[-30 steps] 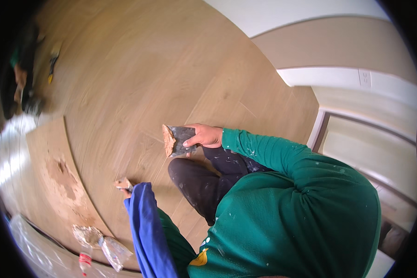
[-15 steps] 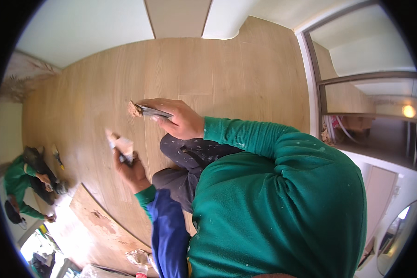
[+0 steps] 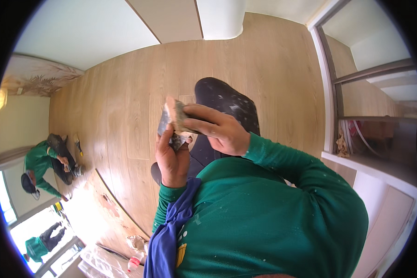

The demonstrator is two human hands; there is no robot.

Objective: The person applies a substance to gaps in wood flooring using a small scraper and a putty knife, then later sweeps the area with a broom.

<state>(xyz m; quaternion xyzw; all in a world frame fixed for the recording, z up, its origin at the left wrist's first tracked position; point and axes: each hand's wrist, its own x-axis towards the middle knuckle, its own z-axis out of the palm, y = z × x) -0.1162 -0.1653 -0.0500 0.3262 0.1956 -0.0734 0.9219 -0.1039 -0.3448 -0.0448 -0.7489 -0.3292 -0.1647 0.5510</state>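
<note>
My left hand [image 3: 173, 164] is closed on a putty knife with a wide grey, speckled blade [image 3: 163, 121]. Opposite it, my right hand [image 3: 222, 129] grips a dark, flat scraper [image 3: 193, 131], mostly hidden under the fingers. A tan, putty-like mass [image 3: 173, 111] lies where the two tools come together, just beyond my right fingertips. Motion blurs this spot, and I cannot tell which tool carries the mass. Both hands are above my dark, paint-spotted trousers [image 3: 231, 104].
A co-worker in green [image 3: 39, 164] crouches at the left, near a yellow-handled tool [image 3: 78, 146] on the wood floor [image 3: 125, 102]. A stained board [image 3: 109, 204] lies lower left, beside a red-capped bottle [image 3: 134, 263]. Another person [image 3: 41, 243] shows beyond. At right stands a framed glass panel [image 3: 331, 83].
My left hand has moved up and right, bringing its putty knife against the scraper in my right hand. My right hand has shifted right and slightly down. The view has turned a little.
</note>
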